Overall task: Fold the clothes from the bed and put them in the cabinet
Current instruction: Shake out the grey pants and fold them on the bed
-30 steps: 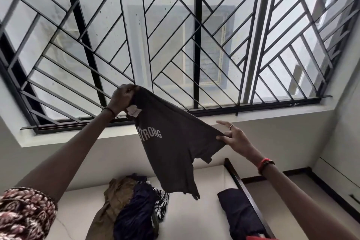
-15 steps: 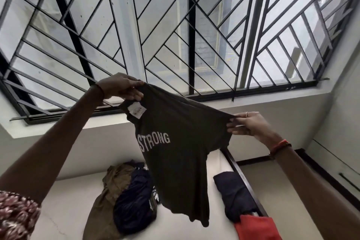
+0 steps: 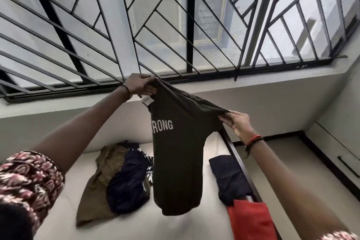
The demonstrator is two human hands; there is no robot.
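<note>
We see the fingers (image 3: 148,89) of the left hand (image 3: 139,85) curled round one top corner of a dark olive T-shirt (image 3: 175,161). The fingers of the right hand (image 3: 238,124) pinch the other corner, so the cloth is stretched between them and hangs in the air above the bed (image 3: 175,228), touching nothing below. Just beneath the left grip dangles a small white tag (image 3: 147,100); its print is too small for us to read. Across the chest we read "RONG" in white capitals, with any earlier letters lost in a fold. A ring (image 3: 239,113) sits on a right finger, and red and black bands (image 3: 254,140) circle that wrist. A dark band (image 3: 127,91) is on the left wrist, and a floral sleeve (image 3: 25,177) covers the upper arm. On the pale mattress we find a loose heap: an olive-brown garment (image 3: 97,191), a navy garment (image 3: 128,185) lying over it, and a black-and-white patterned piece (image 3: 149,173) beside them. Nearer the dark bed rail (image 3: 229,144) lie a folded navy garment (image 3: 229,177) and a folded red one (image 3: 251,220), touching each other. Behind them rise a pale wall and a wide window with a black grille (image 3: 175,25) of slanted bars. To the right we see the floor (image 3: 282,161) and a white panel with a dark bar handle (image 3: 346,165).
</note>
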